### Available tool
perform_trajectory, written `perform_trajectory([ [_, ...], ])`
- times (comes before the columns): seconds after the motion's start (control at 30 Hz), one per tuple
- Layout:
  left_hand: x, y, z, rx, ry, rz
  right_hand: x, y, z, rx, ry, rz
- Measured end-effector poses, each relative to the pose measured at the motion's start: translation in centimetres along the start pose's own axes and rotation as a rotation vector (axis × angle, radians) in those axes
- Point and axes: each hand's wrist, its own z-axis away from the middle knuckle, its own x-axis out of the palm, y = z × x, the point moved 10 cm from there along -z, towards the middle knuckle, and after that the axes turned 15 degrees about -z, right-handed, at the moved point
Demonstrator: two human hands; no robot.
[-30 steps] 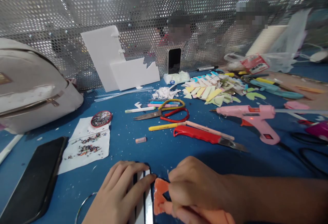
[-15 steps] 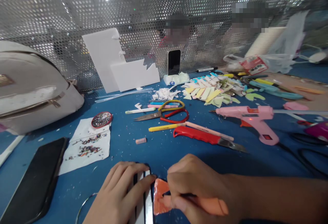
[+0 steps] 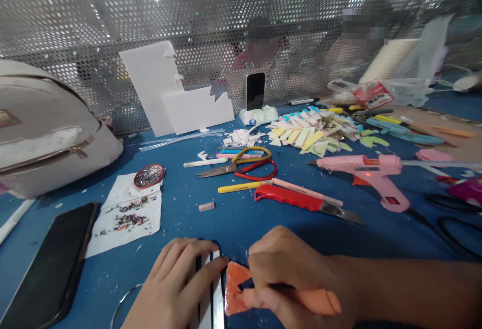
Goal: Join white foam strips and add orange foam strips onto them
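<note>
You are pressing your left hand (image 3: 176,286) down, fingers spread, on a white strip with black lines (image 3: 218,309) at the near edge of the blue table (image 3: 233,221). The hand is gripping nothing, and its index fingertip is lying across the strip's far end. Your right hand (image 3: 297,268) is clenching around the handle of an orange tool (image 3: 316,303). The tool's flat triangular head is lying just to the right of the strip, and whether the two are touching cannot be told.

Beyond your hands, a red utility knife (image 3: 297,199) is lying with its blade pointing right, and a yellow pen (image 3: 241,187) is resting just behind it. Scissors (image 3: 241,164) with yellow and red handles are sitting farther back. A pink glue gun (image 3: 369,173) is lying to the right of them.

To your left, a black phone (image 3: 48,263) is lying face up beside a white paper (image 3: 128,216) scattered with small coloured bits. A round tin (image 3: 149,175) is sitting at the paper's far corner, and a grey bag (image 3: 45,128) is standing behind it. White foam board (image 3: 176,93) is leaning against the perforated metal screen (image 3: 113,17), and a pile of cut paper pieces (image 3: 316,130) is spreading out to the right of the board.
</note>
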Motion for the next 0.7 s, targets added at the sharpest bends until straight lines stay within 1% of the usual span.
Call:
perform_trajectory([
  [0.1, -0.2, -0.1, -0.1, -0.018, -0.008, 0.018, 0.2, 0.2, 0.0, 0.026, -0.029, 0.006],
  [0.3, -0.5, 0.1, -0.1, -0.016, 0.003, 0.021, 1.2, -0.1, 0.5, -0.073, -0.117, -0.042],
  [0.4, -0.3, 0.0, -0.1, -0.02, -0.003, 0.015, 1.1, -0.4, 0.6, -0.094, -0.103, -0.067],
  [0.47, -0.2, -0.1, -0.1, -0.028, -0.01, 0.02, 0.5, -0.3, 0.4, -0.056, -0.037, -0.056],
  [0.57, -0.3, 0.0, -0.1, -0.022, -0.006, 0.025, -0.9, 0.5, 0.3, 0.07, 0.07, 0.033],
  [0.63, -0.2, 0.0, -0.1, -0.021, -0.006, 0.026, -1.1, 0.9, 0.3, 0.129, 0.064, 0.081],
  [0.7, -0.1, 0.0, -0.1, -0.021, -0.01, 0.032, -0.8, 1.1, 0.2, 0.135, 0.016, 0.09],
])
